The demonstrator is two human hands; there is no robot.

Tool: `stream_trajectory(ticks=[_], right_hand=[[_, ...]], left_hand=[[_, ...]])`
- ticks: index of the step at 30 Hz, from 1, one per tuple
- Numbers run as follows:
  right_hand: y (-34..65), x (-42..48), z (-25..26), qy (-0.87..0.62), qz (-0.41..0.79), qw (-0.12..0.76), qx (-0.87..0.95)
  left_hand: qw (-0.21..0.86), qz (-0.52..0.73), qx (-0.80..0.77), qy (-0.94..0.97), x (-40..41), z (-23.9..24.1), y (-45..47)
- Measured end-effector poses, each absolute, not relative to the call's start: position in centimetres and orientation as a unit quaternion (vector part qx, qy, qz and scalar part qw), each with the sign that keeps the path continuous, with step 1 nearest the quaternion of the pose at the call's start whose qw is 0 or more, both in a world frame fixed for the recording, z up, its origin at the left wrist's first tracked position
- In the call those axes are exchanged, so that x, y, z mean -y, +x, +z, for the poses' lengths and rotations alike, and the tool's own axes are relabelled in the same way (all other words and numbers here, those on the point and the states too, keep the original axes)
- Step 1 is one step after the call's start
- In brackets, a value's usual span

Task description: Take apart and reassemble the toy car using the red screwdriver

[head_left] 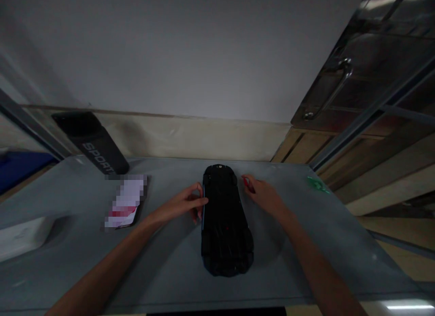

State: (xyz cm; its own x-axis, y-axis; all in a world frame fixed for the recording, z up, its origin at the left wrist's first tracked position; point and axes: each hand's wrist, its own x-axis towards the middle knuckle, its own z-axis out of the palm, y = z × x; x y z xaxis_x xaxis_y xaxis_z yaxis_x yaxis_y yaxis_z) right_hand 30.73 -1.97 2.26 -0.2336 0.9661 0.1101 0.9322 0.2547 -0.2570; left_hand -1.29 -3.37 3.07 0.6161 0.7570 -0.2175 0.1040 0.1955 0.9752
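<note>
A black toy car [224, 221] lies upside down in the middle of the grey table [170, 261], its underside facing up. My left hand [185, 203] rests against the car's left side, fingers curled on its edge. To the right of the car's far end, my right hand [263, 194] has its fingers closed round a small red object [247, 183], which looks like a tool handle.
A phone [125, 201] with a lit screen lies left of the car. A dark bottle [93, 143] marked SPORT leans behind it. A pale box [20, 236] sits at the left edge, a green scrap [317, 184] at the right. A metal door [367, 75] stands on the right.
</note>
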Motion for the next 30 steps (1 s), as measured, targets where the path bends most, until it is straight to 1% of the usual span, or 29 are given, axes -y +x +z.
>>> stream_trajectory(ticks=[6,10,12,14,16,18,20,23,26,30], right_hand=[[30.7,2.0,2.1,-0.599,0.077,0.144,0.784],[30.5,1.9,2.4,-0.577,0.105,0.204,0.784],[30.2,2.1,3.1,-0.558,0.117,0.27,0.776],[29.7,2.6,4.2,-0.535,0.115,0.361,0.755],[29.1,3.5,5.5,-0.504,0.093,0.458,0.727],[28.4,4.5,6.7,-0.479,0.052,0.518,0.707],[27.9,5.4,7.4,-0.464,0.008,0.53,0.71],[27.5,6.2,7.6,-0.445,-0.036,0.505,0.738],[27.5,6.3,7.2,-0.417,-0.034,0.484,0.768],[27.7,6.0,6.9,-0.397,-0.021,0.486,0.778]], left_hand=[[0.677,0.234,-0.367,0.593,3.2,2.9,-1.4],[0.667,0.231,-0.374,0.601,3.2,3.0,-1.4],[0.665,0.232,-0.373,0.604,3.2,3.0,-1.4],[0.666,0.231,-0.374,0.603,3.2,3.1,-1.3],[0.668,0.237,-0.379,0.595,3.3,3.2,-1.2],[0.668,0.251,-0.385,0.586,3.4,3.3,-1.1],[0.669,0.257,-0.389,0.579,3.6,3.5,-1.0],[0.675,0.254,-0.389,0.573,3.7,3.7,-1.0],[0.674,0.252,-0.388,0.575,3.5,3.4,-1.1],[0.672,0.248,-0.381,0.585,3.3,3.1,-1.3]])
